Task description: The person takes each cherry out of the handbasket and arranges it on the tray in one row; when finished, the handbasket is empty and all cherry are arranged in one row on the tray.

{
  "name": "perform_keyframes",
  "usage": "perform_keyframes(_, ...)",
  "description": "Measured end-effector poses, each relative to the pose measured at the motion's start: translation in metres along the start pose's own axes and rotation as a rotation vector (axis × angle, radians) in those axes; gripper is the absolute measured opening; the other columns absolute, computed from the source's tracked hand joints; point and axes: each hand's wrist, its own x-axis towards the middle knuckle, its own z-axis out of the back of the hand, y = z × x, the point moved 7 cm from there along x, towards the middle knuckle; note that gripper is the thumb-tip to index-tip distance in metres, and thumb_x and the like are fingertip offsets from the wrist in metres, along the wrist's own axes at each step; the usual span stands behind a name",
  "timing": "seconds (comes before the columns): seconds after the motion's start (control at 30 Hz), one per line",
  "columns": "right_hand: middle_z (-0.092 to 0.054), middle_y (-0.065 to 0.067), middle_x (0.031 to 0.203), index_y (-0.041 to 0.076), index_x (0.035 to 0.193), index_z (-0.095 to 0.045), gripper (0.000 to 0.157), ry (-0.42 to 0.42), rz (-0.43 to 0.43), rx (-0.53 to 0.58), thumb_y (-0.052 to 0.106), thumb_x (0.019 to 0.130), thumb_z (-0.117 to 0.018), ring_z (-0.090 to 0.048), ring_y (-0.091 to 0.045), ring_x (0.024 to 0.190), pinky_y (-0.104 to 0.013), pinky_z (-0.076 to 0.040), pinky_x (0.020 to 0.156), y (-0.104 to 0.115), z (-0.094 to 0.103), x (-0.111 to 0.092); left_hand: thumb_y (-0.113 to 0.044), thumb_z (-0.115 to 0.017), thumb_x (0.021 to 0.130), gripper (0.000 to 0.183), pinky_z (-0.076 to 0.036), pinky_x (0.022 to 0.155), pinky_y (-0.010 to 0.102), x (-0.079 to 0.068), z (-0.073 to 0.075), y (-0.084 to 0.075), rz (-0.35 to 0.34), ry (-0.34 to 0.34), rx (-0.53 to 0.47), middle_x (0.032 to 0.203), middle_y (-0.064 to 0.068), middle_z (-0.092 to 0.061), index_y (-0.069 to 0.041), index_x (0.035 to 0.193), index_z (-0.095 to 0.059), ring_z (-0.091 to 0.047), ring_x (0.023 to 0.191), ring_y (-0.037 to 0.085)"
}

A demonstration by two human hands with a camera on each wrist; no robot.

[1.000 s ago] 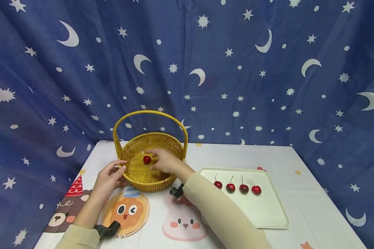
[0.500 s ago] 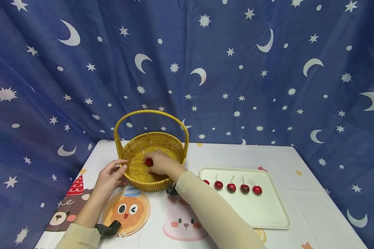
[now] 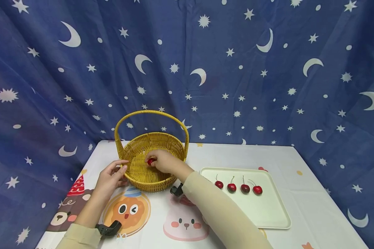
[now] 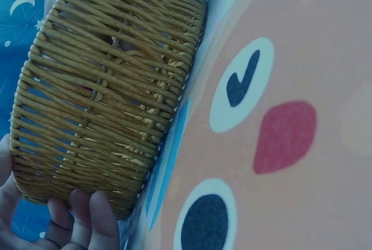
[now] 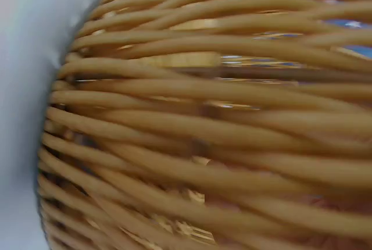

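A round yellow wicker basket (image 3: pixel 141 178) with a tall arched handle stands on the left part of the table. My left hand (image 3: pixel 109 177) grips its left side; in the left wrist view the fingertips (image 4: pixel 103 218) press the outer weave (image 4: pixel 104 99), with the thumb up at the rim. Inside the basket, my right hand (image 3: pixel 163 161) pinches a dark red cherry (image 3: pixel 150 161) between thumb and fingers, just above or on the woven floor; I cannot tell which. The right wrist view holds only blurred basket wall (image 5: pixel 186 93), hiding that hand's fingers.
To the right lies a cream tray (image 3: pixel 271 212) with a row of stemmed cherries (image 3: pixel 245 188). My right sleeve (image 3: pixel 219 207) covers the tray's left part. A white cloth with cartoon faces (image 3: pixel 186 224) covers the table, and a blue star-and-moon curtain (image 3: pixel 224 79) hangs behind.
My right hand's fingers have closed from spread around the cherry to pinching it, and the cherry has shifted slightly to the right. The left hand and basket have stayed put.
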Motion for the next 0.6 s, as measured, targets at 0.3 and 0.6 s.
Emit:
perform_keyframes(0.3,-0.073,-0.004,0.116,0.016,0.127,-0.076,0.025,-0.121,0.074,0.172,0.007,0.105,-0.068,-0.063,-0.015,0.102,-0.027,-0.053,0.088,0.004,0.044,-0.046,-0.035,-0.06,0.112,0.046,-0.065,0.074,0.03,-0.001,0.002,0.0,-0.024,-0.003,-0.005,0.107,0.003,-0.061,-0.01,0.151,-0.056,-0.069,0.085,0.014)
perform_keyframes(0.6,-0.074,-0.003,0.113,0.02,0.121,-0.078,0.028,-0.181,-0.003,0.341,0.002,0.101,-0.072,-0.068,-0.016,0.095,-0.031,-0.058,0.08,-0.023,0.072,-0.123,-0.033,-0.059,0.112,0.045,-0.065,0.075,0.03,0.0,0.0,-0.001,-0.031,0.004,-0.013,0.106,0.004,-0.061,-0.009,0.15,-0.056,-0.069,0.086,0.015)
